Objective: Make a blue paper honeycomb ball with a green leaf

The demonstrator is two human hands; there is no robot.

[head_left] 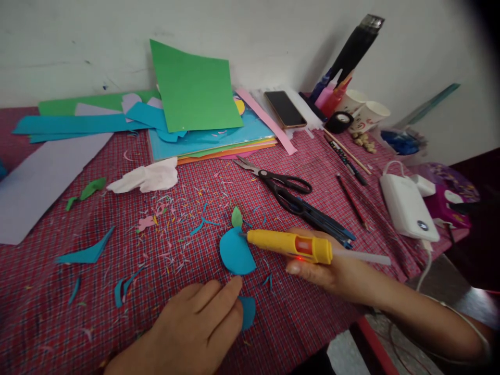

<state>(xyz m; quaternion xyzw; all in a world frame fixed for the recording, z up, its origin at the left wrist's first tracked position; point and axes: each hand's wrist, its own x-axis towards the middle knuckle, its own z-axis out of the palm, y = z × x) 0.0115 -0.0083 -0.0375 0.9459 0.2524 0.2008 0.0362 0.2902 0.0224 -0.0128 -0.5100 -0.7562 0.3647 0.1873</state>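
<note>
My right hand [326, 273] is wrapped round a yellow hot glue gun [279, 244], with a clear glue stick [367, 256] poking out of its back end. The gun's nozzle touches or hovers just over the upper right of a rounded blue paper cutout [235, 254]; which, I cannot tell. A small green paper leaf [236, 217] sits at the top of that cutout. My left hand [195, 328] lies flat with fingers stretched, a fingertip at the cutout's lower edge. A second blue paper piece [248, 312] shows partly from beside its thumb.
Black-handled scissors [287, 185] lie beyond the glue gun. Paper scraps [172, 245] litter the checked cloth [156, 291]. Behind are coloured sheets [199, 94], a phone [285, 109], glue bottles [334, 99] and paper cups [369, 117]. A white power bank [408, 208] with cable stands right.
</note>
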